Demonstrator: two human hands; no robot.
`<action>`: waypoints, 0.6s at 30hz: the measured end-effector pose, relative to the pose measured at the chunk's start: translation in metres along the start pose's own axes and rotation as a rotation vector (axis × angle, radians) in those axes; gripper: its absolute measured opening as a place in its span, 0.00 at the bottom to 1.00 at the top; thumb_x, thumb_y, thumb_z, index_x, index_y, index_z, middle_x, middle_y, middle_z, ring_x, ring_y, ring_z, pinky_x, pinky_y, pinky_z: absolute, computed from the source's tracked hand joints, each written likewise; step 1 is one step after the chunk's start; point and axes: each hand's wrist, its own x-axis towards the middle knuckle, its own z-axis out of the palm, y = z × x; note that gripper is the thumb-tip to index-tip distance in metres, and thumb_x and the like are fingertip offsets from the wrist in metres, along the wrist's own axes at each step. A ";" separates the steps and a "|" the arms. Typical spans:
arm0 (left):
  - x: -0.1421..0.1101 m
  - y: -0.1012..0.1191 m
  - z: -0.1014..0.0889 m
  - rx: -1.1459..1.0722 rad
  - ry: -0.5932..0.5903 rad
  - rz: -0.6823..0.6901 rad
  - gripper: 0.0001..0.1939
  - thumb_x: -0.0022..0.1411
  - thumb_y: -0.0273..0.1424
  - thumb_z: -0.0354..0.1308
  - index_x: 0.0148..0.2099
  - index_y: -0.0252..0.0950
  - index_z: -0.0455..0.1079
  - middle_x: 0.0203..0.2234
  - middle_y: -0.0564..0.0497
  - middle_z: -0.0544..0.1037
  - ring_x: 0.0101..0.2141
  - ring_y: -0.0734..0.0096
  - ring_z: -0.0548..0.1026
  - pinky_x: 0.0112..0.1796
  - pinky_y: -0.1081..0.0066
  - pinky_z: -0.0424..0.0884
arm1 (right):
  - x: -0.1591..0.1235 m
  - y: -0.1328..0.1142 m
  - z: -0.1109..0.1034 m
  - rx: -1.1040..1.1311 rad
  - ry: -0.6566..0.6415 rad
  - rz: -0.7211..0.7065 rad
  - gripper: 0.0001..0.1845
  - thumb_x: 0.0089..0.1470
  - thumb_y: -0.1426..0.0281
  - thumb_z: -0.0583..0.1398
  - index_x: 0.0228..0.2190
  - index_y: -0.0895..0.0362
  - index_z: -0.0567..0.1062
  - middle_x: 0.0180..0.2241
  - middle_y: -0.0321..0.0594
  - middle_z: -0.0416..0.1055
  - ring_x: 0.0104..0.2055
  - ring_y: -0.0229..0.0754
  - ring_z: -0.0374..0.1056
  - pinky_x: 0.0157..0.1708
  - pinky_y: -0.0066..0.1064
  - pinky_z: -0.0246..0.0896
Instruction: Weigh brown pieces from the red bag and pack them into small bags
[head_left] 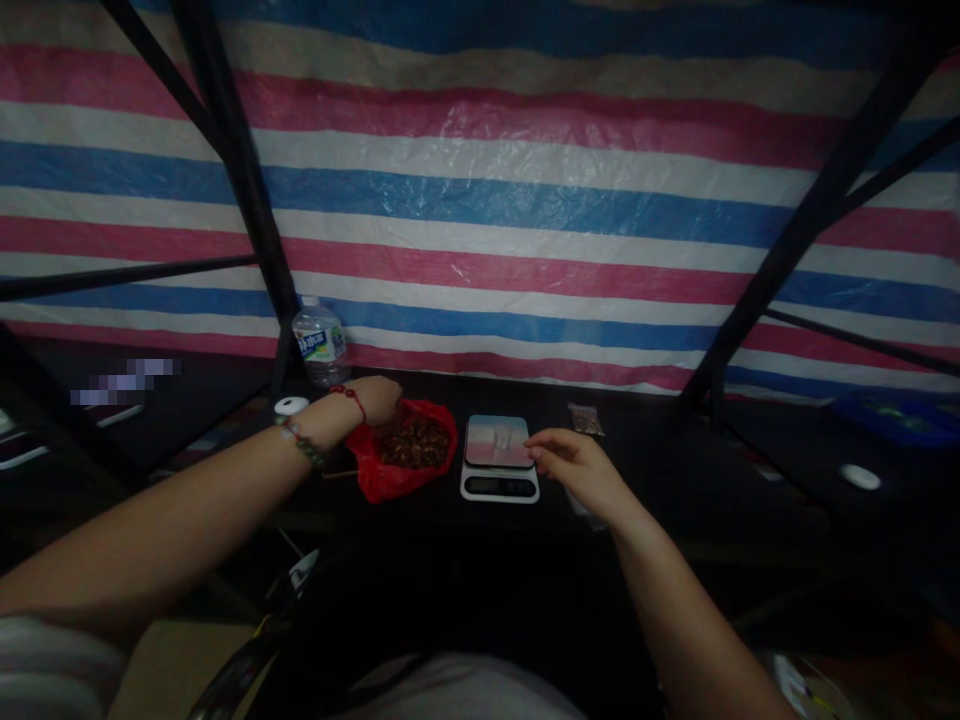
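A red plastic bag stands with its mouth spread, full of small brown pieces too small to name. My left hand is curled at the bag's back left rim, its fingertips hidden; I cannot tell whether it grips the rim or something inside. Right of the bag is a white kitchen scale with a dark display at its front. A small clear container rests on its plate. My right hand is at the plate's right edge, fingers bent and thumb slightly apart from the forefinger, with nothing visible between them.
Behind my right hand lies a small filled clear packet. A clear plastic bag is partly under that hand. A bottle stands back left. White rounded objects lie on both sides. Black metal bars frame the striped sheet.
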 end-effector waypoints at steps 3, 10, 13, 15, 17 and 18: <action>-0.003 0.001 -0.010 0.059 -0.047 -0.044 0.15 0.56 0.34 0.54 0.33 0.29 0.79 0.33 0.32 0.80 0.34 0.56 0.78 0.37 0.67 0.71 | 0.000 0.002 -0.002 -0.008 -0.009 -0.002 0.13 0.51 0.63 0.61 0.35 0.59 0.77 0.32 0.41 0.74 0.30 0.38 0.68 0.30 0.30 0.63; -0.017 0.007 -0.024 0.105 -0.077 -0.077 0.14 0.56 0.27 0.52 0.36 0.29 0.79 0.35 0.33 0.80 0.35 0.53 0.78 0.38 0.64 0.71 | 0.001 0.004 -0.003 -0.007 -0.009 -0.005 0.13 0.50 0.63 0.61 0.35 0.59 0.77 0.32 0.41 0.74 0.30 0.38 0.68 0.30 0.30 0.64; -0.019 0.007 -0.025 0.131 -0.057 -0.097 0.14 0.56 0.26 0.52 0.36 0.29 0.79 0.35 0.33 0.80 0.37 0.53 0.78 0.39 0.64 0.70 | 0.000 0.003 -0.003 -0.008 -0.021 -0.009 0.13 0.51 0.63 0.61 0.35 0.59 0.77 0.33 0.42 0.74 0.31 0.38 0.68 0.30 0.30 0.64; -0.019 0.004 -0.027 0.125 -0.035 -0.077 0.14 0.57 0.27 0.51 0.38 0.31 0.79 0.36 0.36 0.80 0.37 0.56 0.78 0.39 0.66 0.70 | 0.001 0.003 -0.003 -0.018 -0.022 -0.009 0.13 0.51 0.63 0.60 0.35 0.59 0.77 0.33 0.42 0.74 0.31 0.38 0.68 0.30 0.30 0.63; -0.020 0.001 -0.028 0.113 -0.039 -0.058 0.13 0.56 0.28 0.52 0.38 0.33 0.79 0.36 0.38 0.81 0.36 0.58 0.77 0.39 0.67 0.70 | 0.001 0.003 -0.004 -0.030 -0.027 -0.007 0.13 0.51 0.63 0.60 0.35 0.59 0.77 0.32 0.42 0.74 0.31 0.39 0.68 0.30 0.30 0.63; -0.022 0.000 -0.029 0.109 -0.045 -0.057 0.13 0.56 0.27 0.53 0.37 0.33 0.79 0.36 0.38 0.81 0.36 0.58 0.77 0.39 0.67 0.70 | 0.001 0.003 -0.004 -0.034 -0.029 -0.006 0.13 0.51 0.63 0.60 0.35 0.59 0.77 0.32 0.41 0.74 0.31 0.39 0.68 0.30 0.30 0.63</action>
